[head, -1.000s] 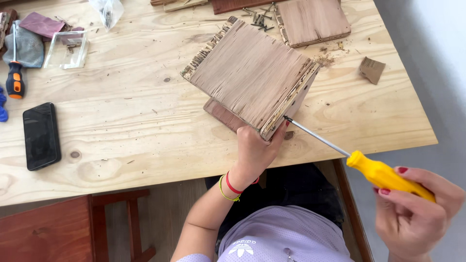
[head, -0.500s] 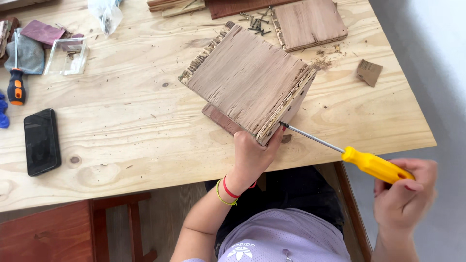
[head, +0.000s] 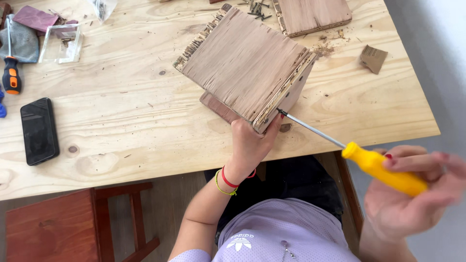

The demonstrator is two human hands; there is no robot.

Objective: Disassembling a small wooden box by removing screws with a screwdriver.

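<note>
My left hand [head: 250, 143] grips the corner of the rough brown wooden box [head: 245, 65] on the pale plywood worktop [head: 121, 111]. My right hand [head: 412, 194] closes around the yellow-handled screwdriver [head: 349, 153], its tip at the box edge. I judge a screw is being driven; next needs steady straight pressure.

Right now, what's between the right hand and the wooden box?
Head view: only the screwdriver. Its yellow handle sits in the right hand; its bare metal shaft spans the gap to the wooden box edge.

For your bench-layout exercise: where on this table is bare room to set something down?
Bare plywood lies between the black phone and the wooden box, and along the near edge. Crowded: the far left corner around the orange-handled screwdriver, and the screws.
</note>
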